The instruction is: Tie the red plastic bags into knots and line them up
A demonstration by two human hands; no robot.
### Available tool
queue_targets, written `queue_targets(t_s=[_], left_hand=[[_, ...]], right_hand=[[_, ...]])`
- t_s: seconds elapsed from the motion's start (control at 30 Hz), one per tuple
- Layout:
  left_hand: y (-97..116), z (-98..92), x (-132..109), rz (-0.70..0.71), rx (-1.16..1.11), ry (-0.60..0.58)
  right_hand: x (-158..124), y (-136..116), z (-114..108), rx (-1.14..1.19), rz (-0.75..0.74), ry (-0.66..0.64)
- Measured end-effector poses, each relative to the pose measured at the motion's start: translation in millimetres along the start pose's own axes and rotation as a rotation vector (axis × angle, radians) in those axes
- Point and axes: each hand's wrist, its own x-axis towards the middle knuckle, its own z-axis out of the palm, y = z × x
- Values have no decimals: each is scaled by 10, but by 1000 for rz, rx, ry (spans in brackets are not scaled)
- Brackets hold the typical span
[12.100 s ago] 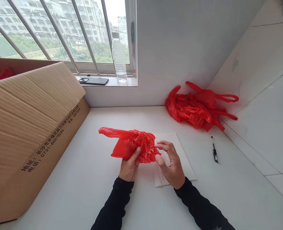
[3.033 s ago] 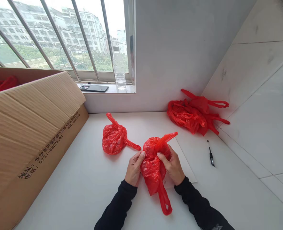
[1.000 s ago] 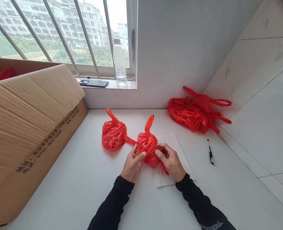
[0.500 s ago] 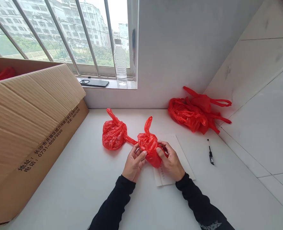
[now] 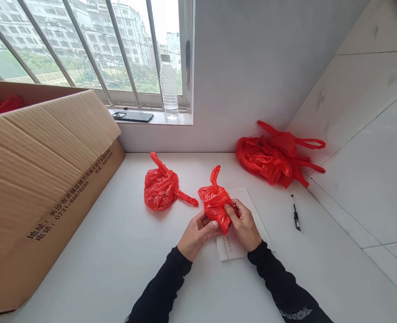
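Between my two hands is a knotted red plastic bag (image 5: 216, 204), one handle end sticking up from its top. My left hand (image 5: 200, 233) grips its lower left side, thumb in front and fingers behind. On the right side, my right hand (image 5: 245, 223) pinches the bag with its thumb pressed on the front. What the bag contains is hidden. Beneath the hands lies a white sheet of paper (image 5: 232, 249) with small writing, partly covered. A second knotted red plastic bag (image 5: 160, 188) rests on the white table to the left of my hands.
A large cardboard box (image 5: 50, 179) with something red inside stands at the left. Several red plastic bags (image 5: 268, 157) are heaped by the back wall. A black pen (image 5: 296, 217) lies at right. A water bottle (image 5: 169, 92) and a phone (image 5: 133, 117) are on the windowsill.
The held bag has shifted slightly right and turned, its upright end now further right. My left hand has slid right and lower along the bag, off the other bag's handle end.
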Motion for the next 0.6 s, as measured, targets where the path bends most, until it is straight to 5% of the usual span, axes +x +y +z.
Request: queue_targets(t_s=[0.27,0.6], left_hand=[[-8,-48,43,108,-40,118],[-4,-26,28,131,1,88]], right_hand=[[-23,-62,34,-126,-47,-74],[-59,-65,51,-129,-56,-39]])
